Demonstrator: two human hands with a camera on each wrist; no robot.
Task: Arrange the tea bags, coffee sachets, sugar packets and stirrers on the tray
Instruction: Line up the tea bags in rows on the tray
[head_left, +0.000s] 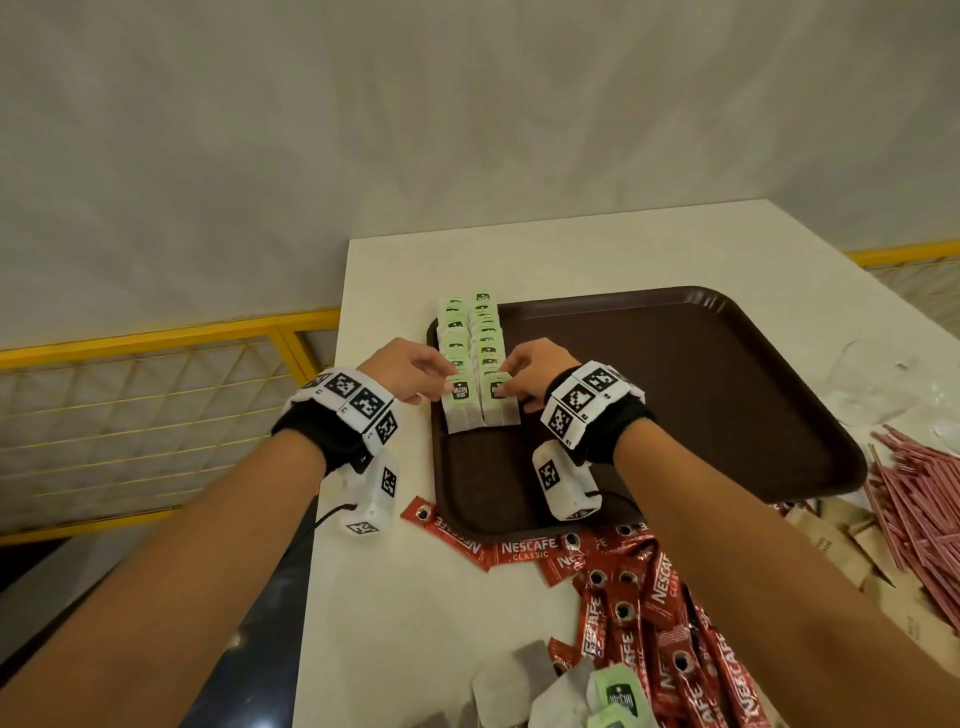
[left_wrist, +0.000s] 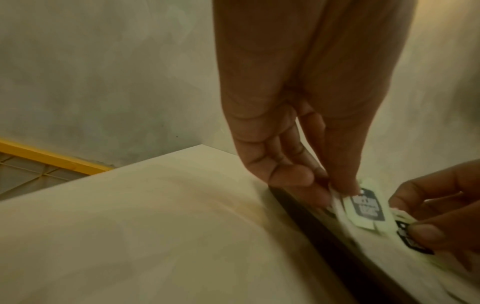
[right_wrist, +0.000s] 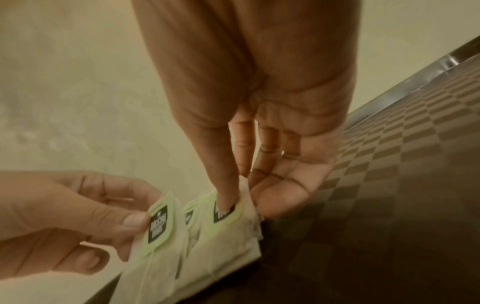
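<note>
Together, both hands worked at the near end of two rows of tea bags (head_left: 470, 353) that ran along the left edge of the brown tray (head_left: 727, 374). The left hand (head_left: 410, 371) had its fingers curled, thumb and fingertips pinching the green-tagged front tea bag of the left row (head_left: 460, 402); the left wrist view showed that pinch right at the tray's rim, with the tag's dark label just below the thumb. The right hand (head_left: 535, 374) pinched the front tea bag of the right row (head_left: 500, 400) in the same way, its thumb pressed onto the label and its fingers behind the paper, as the right wrist view showed. Those two front bags stood touching, side by side, propped against the bags behind them, and the hands sat just beside each other with only the bags between.

Near the person, off the tray, red Nescafe coffee sachets (head_left: 639, 597) lay heaped on the white bench (head_left: 395, 597), some touching the tray's near rim. Loose tea bags (head_left: 571, 691) lay at the near edge, brown sugar packets (head_left: 841, 545) to the right, and pink stirrers (head_left: 919, 499) piled beyond those
</note>
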